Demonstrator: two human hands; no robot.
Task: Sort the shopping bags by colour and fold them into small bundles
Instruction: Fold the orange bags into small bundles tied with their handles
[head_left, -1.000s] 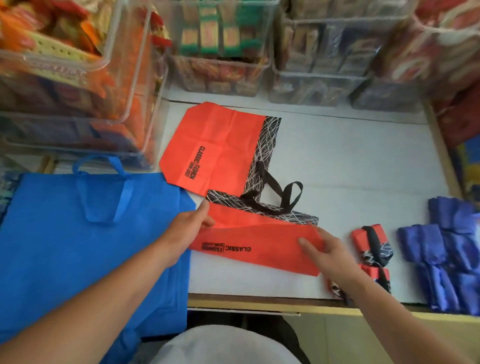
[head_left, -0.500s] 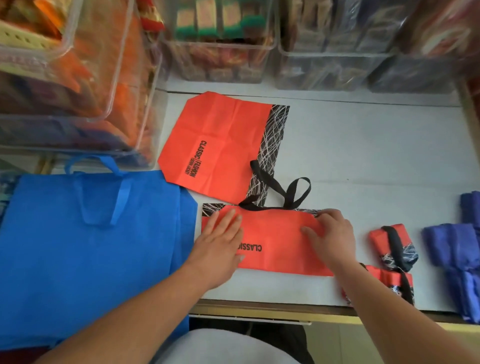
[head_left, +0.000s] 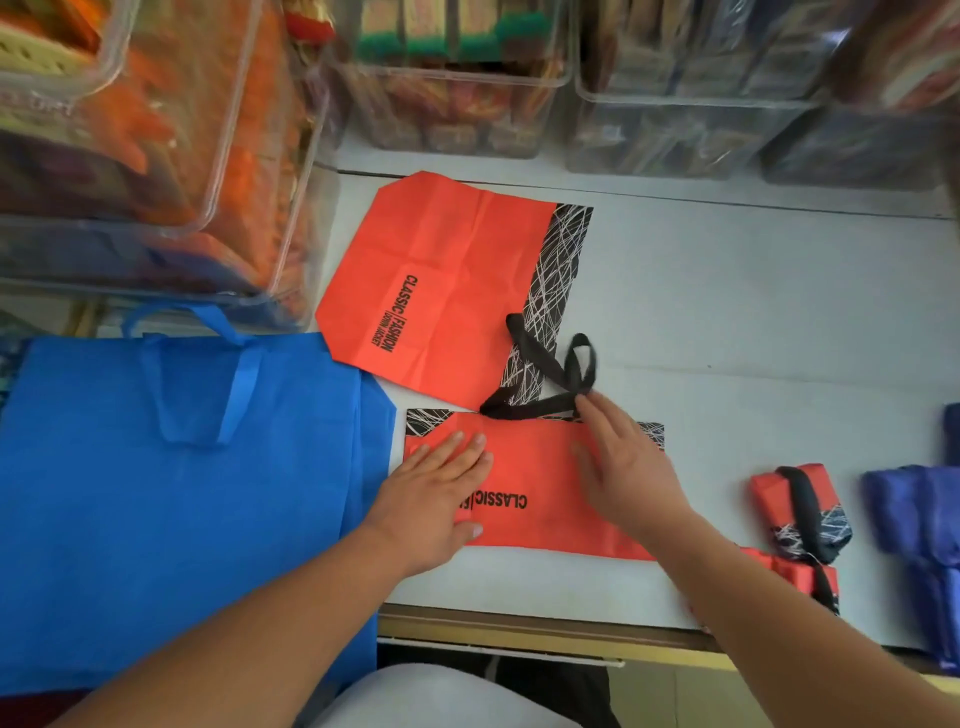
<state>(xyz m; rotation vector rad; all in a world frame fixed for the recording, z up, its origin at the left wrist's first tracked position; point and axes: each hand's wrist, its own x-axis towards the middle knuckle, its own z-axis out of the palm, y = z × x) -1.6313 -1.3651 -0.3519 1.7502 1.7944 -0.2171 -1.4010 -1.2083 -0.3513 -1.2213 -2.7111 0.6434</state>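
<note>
Orange bag, beneath left hand, right hand

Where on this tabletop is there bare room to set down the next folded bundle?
The widest bare patch of tabletop lies right of the flat orange bag, between the clear bins behind and the orange bundles in front. A thin strip runs along the front edge below the half-folded bag. Crowded: blue bag left, purple bundles far right.

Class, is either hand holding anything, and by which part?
Nothing is gripped: left hand presses flat on the folded red bag; right hand touches its black handle with straight fingers.
</note>
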